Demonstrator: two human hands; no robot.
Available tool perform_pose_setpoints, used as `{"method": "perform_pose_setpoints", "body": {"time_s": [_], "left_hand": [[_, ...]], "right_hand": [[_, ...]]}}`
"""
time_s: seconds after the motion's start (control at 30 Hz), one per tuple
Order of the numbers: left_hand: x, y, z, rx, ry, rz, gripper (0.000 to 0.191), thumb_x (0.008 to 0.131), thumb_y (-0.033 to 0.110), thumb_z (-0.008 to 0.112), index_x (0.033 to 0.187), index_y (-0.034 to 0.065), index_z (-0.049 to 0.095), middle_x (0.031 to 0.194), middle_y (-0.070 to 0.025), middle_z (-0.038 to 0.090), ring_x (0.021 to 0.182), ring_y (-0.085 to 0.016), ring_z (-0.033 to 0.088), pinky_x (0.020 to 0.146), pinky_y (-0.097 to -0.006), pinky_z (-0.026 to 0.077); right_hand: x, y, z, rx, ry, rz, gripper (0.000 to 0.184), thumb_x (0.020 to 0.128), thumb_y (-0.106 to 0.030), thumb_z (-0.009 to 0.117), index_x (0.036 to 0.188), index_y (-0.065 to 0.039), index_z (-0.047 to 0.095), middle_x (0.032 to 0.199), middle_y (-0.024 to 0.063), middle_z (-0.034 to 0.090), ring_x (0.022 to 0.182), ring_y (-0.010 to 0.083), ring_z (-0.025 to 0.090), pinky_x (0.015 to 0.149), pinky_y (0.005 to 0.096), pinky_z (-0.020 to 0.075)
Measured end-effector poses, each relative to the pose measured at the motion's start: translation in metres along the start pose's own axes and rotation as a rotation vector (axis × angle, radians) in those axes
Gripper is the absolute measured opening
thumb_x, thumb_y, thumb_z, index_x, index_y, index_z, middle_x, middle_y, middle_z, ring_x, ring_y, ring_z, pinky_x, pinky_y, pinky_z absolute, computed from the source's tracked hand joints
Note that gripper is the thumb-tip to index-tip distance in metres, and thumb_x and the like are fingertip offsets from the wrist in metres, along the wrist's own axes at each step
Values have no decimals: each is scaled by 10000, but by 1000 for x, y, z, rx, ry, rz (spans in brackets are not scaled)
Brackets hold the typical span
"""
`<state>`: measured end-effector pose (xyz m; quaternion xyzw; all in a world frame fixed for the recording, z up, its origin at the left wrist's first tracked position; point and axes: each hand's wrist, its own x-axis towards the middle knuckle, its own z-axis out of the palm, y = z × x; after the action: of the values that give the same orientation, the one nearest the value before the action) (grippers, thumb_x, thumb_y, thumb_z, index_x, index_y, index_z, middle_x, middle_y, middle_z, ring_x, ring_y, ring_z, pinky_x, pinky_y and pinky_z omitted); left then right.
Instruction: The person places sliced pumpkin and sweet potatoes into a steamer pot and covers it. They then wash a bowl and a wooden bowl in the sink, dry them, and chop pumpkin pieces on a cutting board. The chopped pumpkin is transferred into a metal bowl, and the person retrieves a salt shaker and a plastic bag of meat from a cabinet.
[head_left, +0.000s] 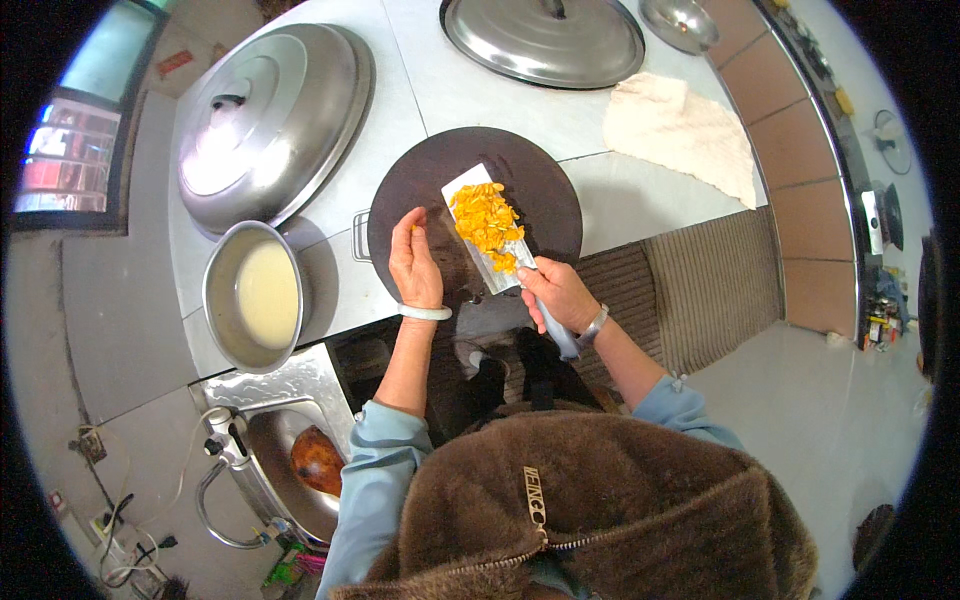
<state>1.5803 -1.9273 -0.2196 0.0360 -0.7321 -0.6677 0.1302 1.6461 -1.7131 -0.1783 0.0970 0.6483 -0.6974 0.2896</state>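
My right hand (559, 292) grips the handle of a cleaver (504, 282), its broad blade held flat above a round dark chopping board (525, 154). Thin orange-yellow slices (484, 216) lie heaped on the blade. My left hand (415, 262) is over the board's left side, left of the blade and apart from it, its fingers slightly curled. A small orange bit is at its fingertips; whether the fingers pinch it or it only sticks there, I cannot tell. A metal pot (215, 300) with pale, cloudy liquid (268, 294) stands at the left, near the counter's edge.
A large domed metal lid (300, 112) lies at the upper left, another lid (517, 45) at the top. Right of that are a metal bowl (681, 22) and a cream cloth (675, 135). At the lower left, a sink (281, 435) with a faucet (225, 439) holds a brown rounded object (316, 459).
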Motion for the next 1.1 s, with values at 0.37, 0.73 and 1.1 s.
{"method": "perform_pose_setpoints", "body": {"time_s": [0.37, 0.73, 1.1], "left_hand": [[-8, 32, 4, 109, -113, 95, 410, 1024, 209, 417, 1343, -36, 499, 1365, -187, 518, 1274, -296, 485, 1073, -352, 353], [-23, 68, 78, 196, -210, 214, 466, 1025, 233, 387, 1413, -23, 419, 1447, -190, 437, 1355, -335, 383, 1118, -402, 291], [-37, 94, 254, 95, -226, 201, 455, 1019, 220, 402, 1398, -30, 432, 1429, -204, 446, 1305, -330, 433, 1089, -392, 324]], "right_hand": [[-14, -6, 32, 53, -13, 18, 278, 998, -252, 501, 832, -30, 473, 655, 43, 540, 441, 124, 539, 363, 292, 473], [-52, -27, -12, 17, 8, -24, 311, 1001, -249, 491, 810, -6, 451, 648, 51, 549, 431, 128, 557, 358, 300, 483], [-102, -58, -170, -51, 100, -55, 304, 989, -248, 505, 839, 14, 469, 660, 55, 564, 447, 129, 573, 363, 297, 489]]}}
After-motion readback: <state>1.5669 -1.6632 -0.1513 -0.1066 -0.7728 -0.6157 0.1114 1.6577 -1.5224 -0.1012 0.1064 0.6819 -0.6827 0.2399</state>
